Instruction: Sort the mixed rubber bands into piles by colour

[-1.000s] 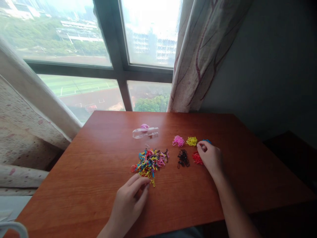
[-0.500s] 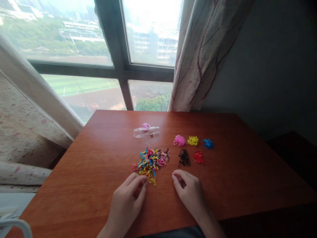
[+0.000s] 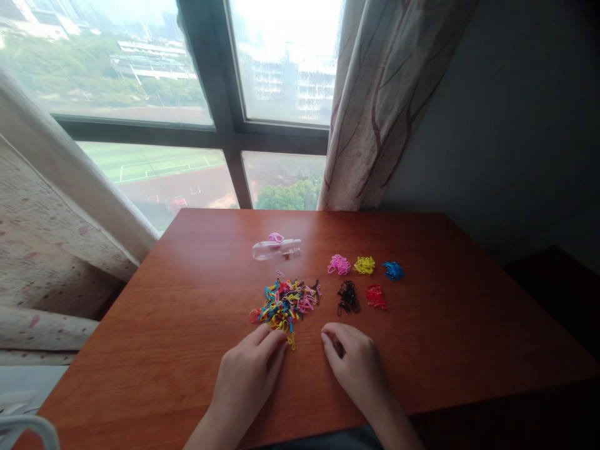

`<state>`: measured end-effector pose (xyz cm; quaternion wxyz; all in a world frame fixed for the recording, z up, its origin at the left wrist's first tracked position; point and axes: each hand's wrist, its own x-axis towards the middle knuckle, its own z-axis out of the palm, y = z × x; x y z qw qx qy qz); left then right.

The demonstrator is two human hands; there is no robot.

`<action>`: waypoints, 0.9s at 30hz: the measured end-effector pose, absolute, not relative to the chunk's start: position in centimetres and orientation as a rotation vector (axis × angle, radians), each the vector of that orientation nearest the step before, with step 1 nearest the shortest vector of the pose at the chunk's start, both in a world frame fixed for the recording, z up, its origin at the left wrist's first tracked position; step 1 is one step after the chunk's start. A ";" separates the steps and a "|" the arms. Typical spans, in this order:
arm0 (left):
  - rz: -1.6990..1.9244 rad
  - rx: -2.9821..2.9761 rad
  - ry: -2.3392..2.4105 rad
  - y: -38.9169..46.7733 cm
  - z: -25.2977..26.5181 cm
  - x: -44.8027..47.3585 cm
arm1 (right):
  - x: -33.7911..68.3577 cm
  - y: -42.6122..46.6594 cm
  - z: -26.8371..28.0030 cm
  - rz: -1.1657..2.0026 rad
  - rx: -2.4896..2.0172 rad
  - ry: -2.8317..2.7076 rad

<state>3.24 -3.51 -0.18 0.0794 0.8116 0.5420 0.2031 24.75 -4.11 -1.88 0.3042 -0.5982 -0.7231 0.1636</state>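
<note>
- Your left hand (image 3: 248,369) is at the near edge of the mixed pile (image 3: 287,304), its fingertips just beside a yellow clip (image 3: 293,342); thumb and forefinger are drawn close together, but you can't tell from here whether they pinch anything.
- Your right hand (image 3: 357,361) is low over the table (image 3: 164,306), to the right of the mixed pile and nearer you than the black pile (image 3: 347,298); thumb and forefinger curl toward each other, and whether a clip sits between them cannot be told.
- The mixed pile lies in front of you, its colours tangled together.
- To its right you have five single-colour piles, apart from one another: pink (image 3: 338,265), yellow (image 3: 364,265) and blue (image 3: 392,270) in the far row, black and red (image 3: 375,297) in the near one.
- Beyond the mixed pile lie a pale clip (image 3: 280,273) and a clear container (image 3: 268,251).
</note>
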 end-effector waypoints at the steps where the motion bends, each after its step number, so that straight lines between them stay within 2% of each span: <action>1: 0.618 2.419 1.623 -3.5 -0.1 3.2 | 24.7 -4.1 -1.8 0.432 -1.586 -1.918; 10: 0.802 2.250 1.561 -3.4 -0.2 1.9 | 24.4 -4.0 -1.6 0.456 -1.590 -1.924; 18: 0.718 2.267 1.578 -3.4 -0.6 1.9 | 23.5 -3.6 -1.5 0.474 -1.584 -1.938; 27: 0.276 2.306 1.856 -2.4 1.3 5.4 | 23.2 -3.7 -1.6 0.509 -1.541 -1.919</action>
